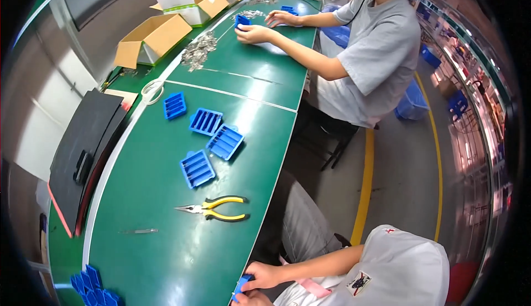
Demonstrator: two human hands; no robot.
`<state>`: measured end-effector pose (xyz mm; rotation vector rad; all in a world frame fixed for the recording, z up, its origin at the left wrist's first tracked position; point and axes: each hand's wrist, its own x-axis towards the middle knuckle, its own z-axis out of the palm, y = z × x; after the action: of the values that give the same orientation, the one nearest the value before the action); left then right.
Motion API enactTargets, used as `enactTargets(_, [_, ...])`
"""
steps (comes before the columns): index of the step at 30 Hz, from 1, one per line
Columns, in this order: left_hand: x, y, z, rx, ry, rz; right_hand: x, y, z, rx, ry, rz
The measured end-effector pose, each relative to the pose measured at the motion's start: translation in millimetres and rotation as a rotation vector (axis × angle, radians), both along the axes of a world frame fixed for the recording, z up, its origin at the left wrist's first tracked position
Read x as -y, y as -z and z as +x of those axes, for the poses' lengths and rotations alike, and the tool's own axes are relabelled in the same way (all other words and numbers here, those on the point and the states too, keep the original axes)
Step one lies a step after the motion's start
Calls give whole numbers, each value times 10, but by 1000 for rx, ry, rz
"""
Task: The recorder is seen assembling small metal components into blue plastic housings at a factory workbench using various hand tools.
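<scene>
At the bottom edge, beside the table's near side, my right hand (264,275) grips a blue plastic piece (241,287), its fingers closed round the upper end. Just below, my left hand (254,299) has its fingers closed at the lower end of the same piece; the frame edge cuts this hand off. The piece stands nearly on edge, and its inner side is hidden. On the green table nearest to my hands lie yellow-and-black long-nose pliers (213,208), handles pointing right. Slim metal tweezers (138,231) lie left of them.
Several blue slotted trays (197,169) lie mid-table; more blue pieces (93,286) sit bottom left. Black sheets (86,151) lean along the left edge. Beyond are a metal-parts pile (199,50), cardboard boxes (155,37) and a co-worker (365,57) handling a blue tray (241,21).
</scene>
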<state>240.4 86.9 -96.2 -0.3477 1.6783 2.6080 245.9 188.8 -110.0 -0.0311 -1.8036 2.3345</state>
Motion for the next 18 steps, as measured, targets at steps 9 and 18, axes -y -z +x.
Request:
enactTargets(9, [-165,86,-123,-123,99,-19,-166,-114,-60,25,115,91])
enactTargets(18, [151,-175,100,13,381,-54,-206,-436,107,140,-204,-110])
